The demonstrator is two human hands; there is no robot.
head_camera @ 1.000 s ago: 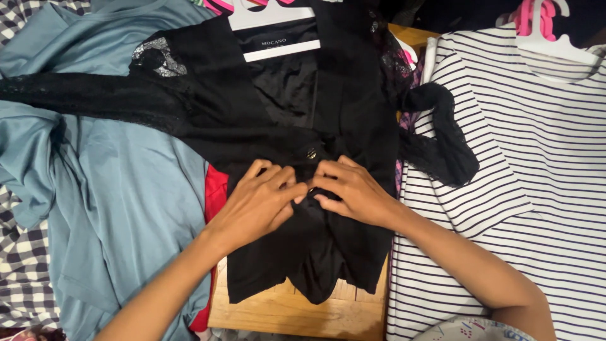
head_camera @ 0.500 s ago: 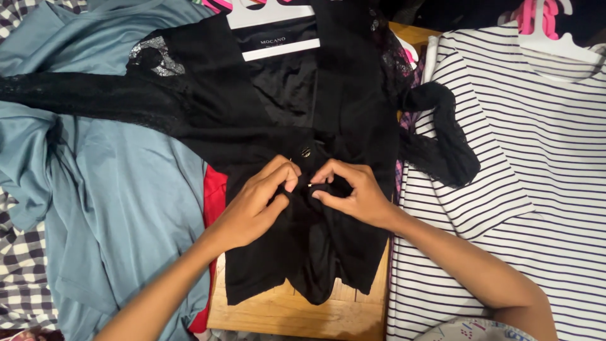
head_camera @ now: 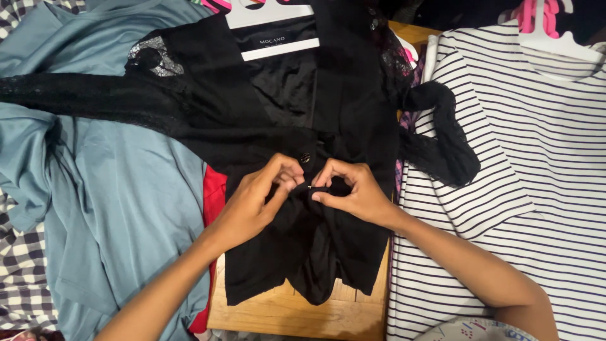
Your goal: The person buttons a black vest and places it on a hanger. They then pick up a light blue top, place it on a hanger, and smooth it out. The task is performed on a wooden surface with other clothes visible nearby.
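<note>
A wooden desk [head_camera: 297, 312] shows only at the bottom, the rest buried under spread clothes. Across the middle lies a black jacket [head_camera: 278, 126], front up, with a glossy dark lining at the open neck, a white label strip, and lace sleeves: one stretched far left, the other curled at the right. A small metallic button [head_camera: 305, 158] sits at its waist. The left hand [head_camera: 255, 202] and right hand [head_camera: 353, 192] meet just below that button, each pinching the black front fabric between thumb and fingertips. A teal shirt [head_camera: 107, 208] lies left, a striped shirt [head_camera: 524, 177] right, red cloth [head_camera: 213, 202] peeking beneath.
</note>
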